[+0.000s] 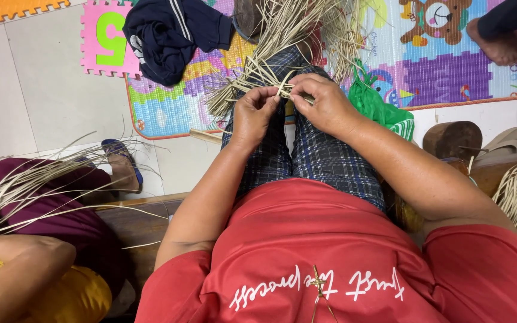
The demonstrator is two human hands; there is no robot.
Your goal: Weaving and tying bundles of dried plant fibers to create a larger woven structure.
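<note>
Together, our left hand (252,113) and right hand (324,103) meet over our knees, fingers pinched shut on the pale, flat straw strips (282,90) of a half-woven piece. Its loose ends (306,24) fan out on the far side, over the colourful foam play mat (438,78). Just right lies a green plastic bag (378,107); far left, a dark blue garment (169,33).
</note>
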